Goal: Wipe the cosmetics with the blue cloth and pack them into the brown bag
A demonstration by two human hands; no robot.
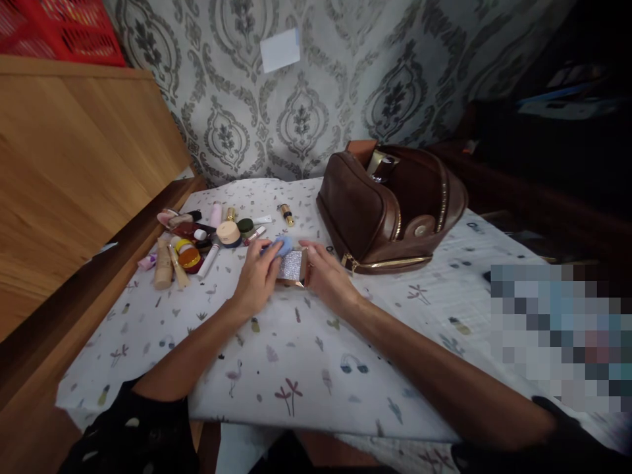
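A round jar with cream top and dark-blue base [228, 234] sits at eleven o'clock from the left hand [253, 279], gripping a rounded pale-blue pad [283, 246] near a glittery silver, gold-edged case [293, 264]; the right hand [330, 276] clasps its three-o'clock side; at its two o'clock, an open brown leather bag [363, 207].

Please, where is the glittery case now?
In the head view, the glittery case is near centre, between left hand and right hand, left of the brown bag.
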